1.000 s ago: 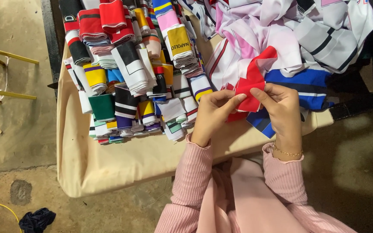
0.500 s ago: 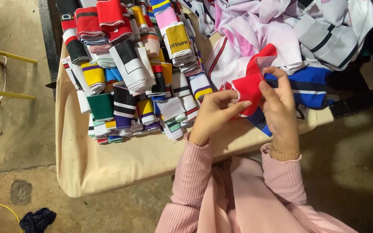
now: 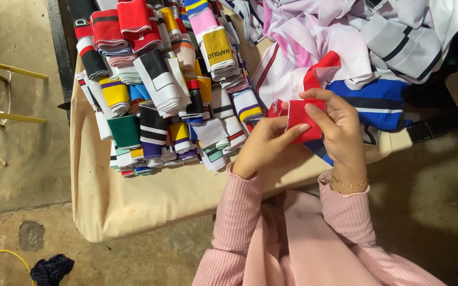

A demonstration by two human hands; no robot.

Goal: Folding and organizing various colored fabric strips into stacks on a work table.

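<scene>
Red folded cloth [image 3: 304, 117] is sitting pinched between both hands, just above the table [image 3: 149, 196] edge. Left hand [image 3: 265, 144] is gripping its lower left side, right hand [image 3: 337, 127] is clamping it from the right. Rolled colourful cloths [image 3: 160, 90] are lying stacked to the left, loose jerseys [image 3: 367, 47] behind.

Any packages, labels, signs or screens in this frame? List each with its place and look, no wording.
No packages, signs or screens.
Yellow folded cloth bundle: top middle of the stack, rectangular face with dark printed lettering.
Black folded bundle: top left of the stack, small white printed mark.
Red fabric piece: held between left hand and right hand, plain, no print visible.
</scene>
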